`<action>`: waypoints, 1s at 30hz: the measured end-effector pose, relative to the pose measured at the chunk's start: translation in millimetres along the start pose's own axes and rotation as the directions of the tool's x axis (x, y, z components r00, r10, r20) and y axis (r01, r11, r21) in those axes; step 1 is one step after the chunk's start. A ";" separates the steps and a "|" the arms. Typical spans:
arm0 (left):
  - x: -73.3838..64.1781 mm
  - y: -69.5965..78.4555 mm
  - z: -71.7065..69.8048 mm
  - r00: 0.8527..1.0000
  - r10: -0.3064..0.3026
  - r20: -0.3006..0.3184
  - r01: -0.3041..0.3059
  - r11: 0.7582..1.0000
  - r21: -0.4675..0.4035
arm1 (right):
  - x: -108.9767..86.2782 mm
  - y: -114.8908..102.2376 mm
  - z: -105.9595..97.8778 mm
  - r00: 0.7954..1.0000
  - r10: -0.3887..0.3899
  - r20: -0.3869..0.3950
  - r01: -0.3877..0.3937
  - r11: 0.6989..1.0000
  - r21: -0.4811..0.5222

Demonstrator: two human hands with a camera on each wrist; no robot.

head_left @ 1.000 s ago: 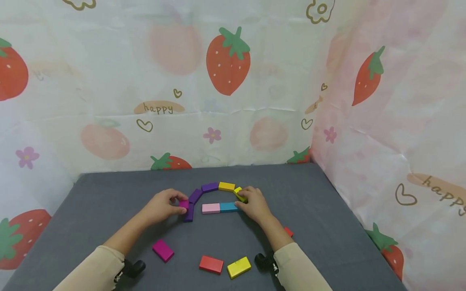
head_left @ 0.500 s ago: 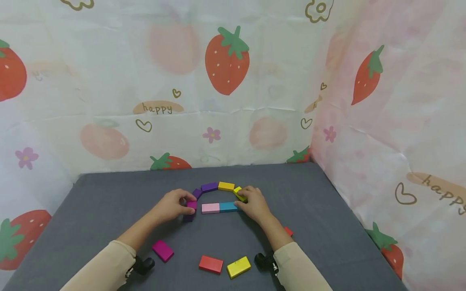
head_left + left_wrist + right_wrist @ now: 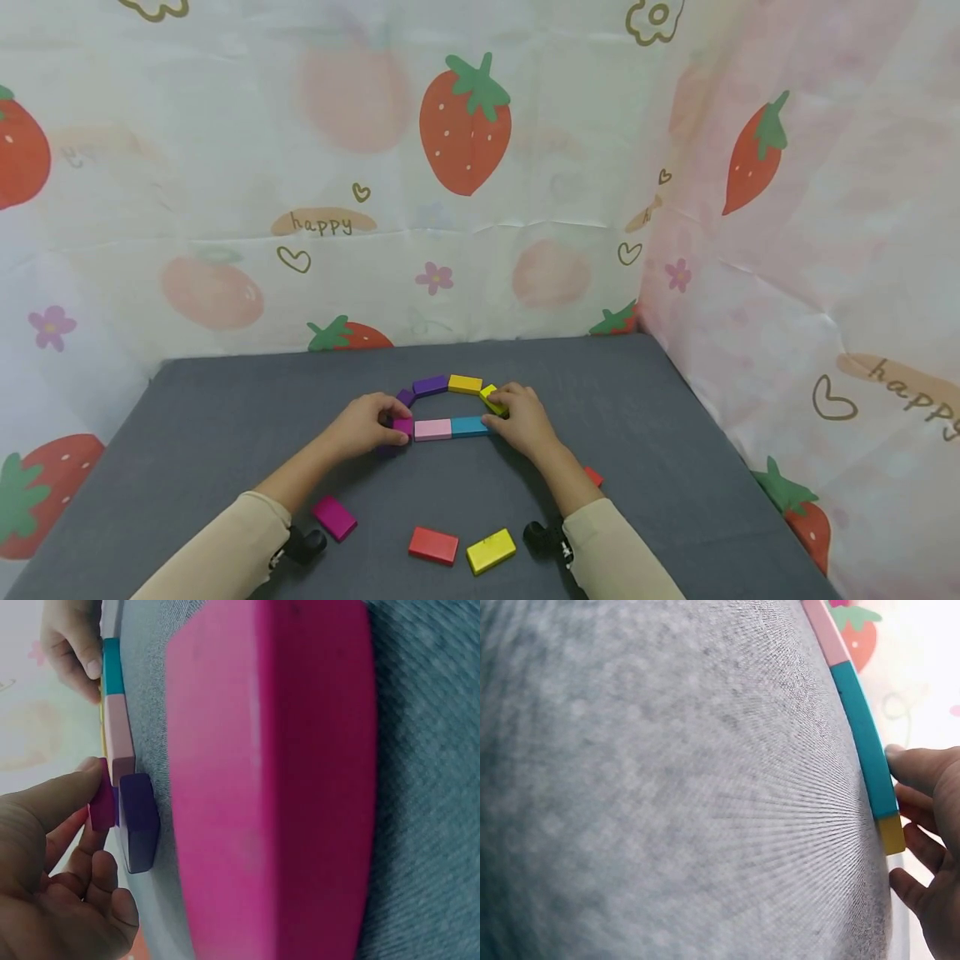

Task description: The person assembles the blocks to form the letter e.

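Observation:
My left hand pinches a magenta block between thumb and finger. In the head view it sits right at the left end of a pink block, which lies in line with a blue block. A purple block stands close below the held one in the left wrist view. My right hand is at the row's right end, its thumb by the blue block and fingertips at a yellow block; I cannot tell whether it grips anything. Its fingers bend loosely in the right wrist view.
Behind the row arch purple and yellow blocks. Nearer me lie another magenta block, a red block and a yellow block. Another red block shows beside the right forearm. Strawberry-print cloth walls the grey table.
My left hand has moved right with the magenta block, passing over the purple block to the pink block's left end. The right hand has stayed in place.

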State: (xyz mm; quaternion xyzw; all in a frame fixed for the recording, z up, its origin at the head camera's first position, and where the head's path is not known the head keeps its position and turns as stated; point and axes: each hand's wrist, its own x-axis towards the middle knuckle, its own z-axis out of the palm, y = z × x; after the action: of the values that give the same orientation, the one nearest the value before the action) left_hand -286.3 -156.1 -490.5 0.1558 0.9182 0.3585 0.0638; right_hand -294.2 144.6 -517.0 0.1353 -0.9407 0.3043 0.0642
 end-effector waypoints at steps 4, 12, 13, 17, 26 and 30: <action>0.8 -1.6 1.1 1.000 0.002 0.000 -0.002 1.000 0.003 | 0.4 0.2 0.1 1.000 -0.003 0.000 0.003 1.000 0.000; 2.0 -2.6 2.6 1.000 0.005 0.000 -0.005 1.000 -0.006 | 0.6 -0.7 -0.1 1.000 -0.004 -0.001 0.004 1.000 -0.003; 1.9 -2.5 2.5 1.000 0.008 0.001 -0.008 1.000 -0.007 | 0.5 -0.9 0.0 1.000 -0.004 -0.001 0.004 1.000 -0.006; 1.8 -1.8 2.6 1.000 0.013 0.003 -0.013 1.000 -0.008 | 0.6 -1.3 0.5 1.000 0.002 -0.001 -0.002 1.000 -0.013; 1.4 -3.4 3.1 1.000 0.015 0.003 -0.015 1.000 0.007 | 0.0 -1.2 1.6 1.000 0.006 -0.015 -0.006 1.000 -0.016; 2.6 -4.8 4.0 1.000 0.018 0.002 -0.018 1.000 0.009 | 0.4 -0.9 2.1 1.000 0.011 -0.013 -0.011 1.000 -0.021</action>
State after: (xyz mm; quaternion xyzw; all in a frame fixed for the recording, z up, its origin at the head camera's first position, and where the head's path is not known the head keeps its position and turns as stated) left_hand -289.0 -156.1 -496.7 0.1646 0.9183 0.3548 0.0610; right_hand -294.4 142.6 -518.2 0.1274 -0.9442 0.2955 0.0701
